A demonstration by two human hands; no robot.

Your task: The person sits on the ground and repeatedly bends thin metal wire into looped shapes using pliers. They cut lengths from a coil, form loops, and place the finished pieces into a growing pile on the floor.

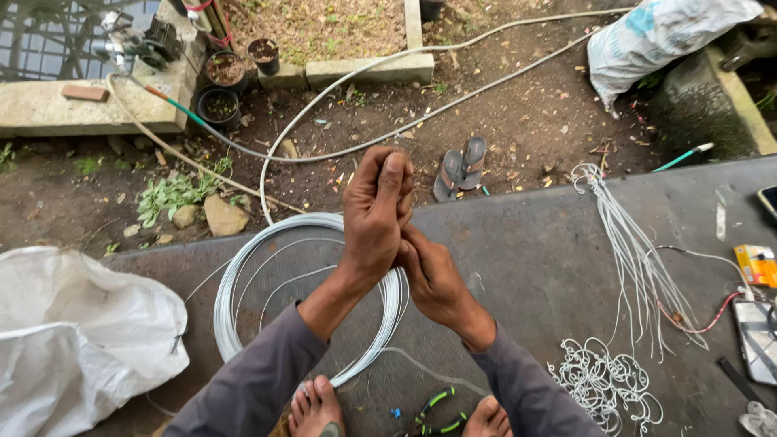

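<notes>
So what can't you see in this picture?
Head view only:
- Whatever the left hand and right hand grip: the closed fingers hide it.
- Part of the wire coil: the forearms cover it.
- Pliers: cut off by the bottom edge.
- Phone: cut off by the right edge.
- Small blue bit by the feet: too small to tell.

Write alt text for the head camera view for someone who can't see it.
A person's left hand and right hand press together above a coil of white wire on a dark platform. Cut wire lengths, small wire rings and green-handled pliers lie nearby.
</notes>
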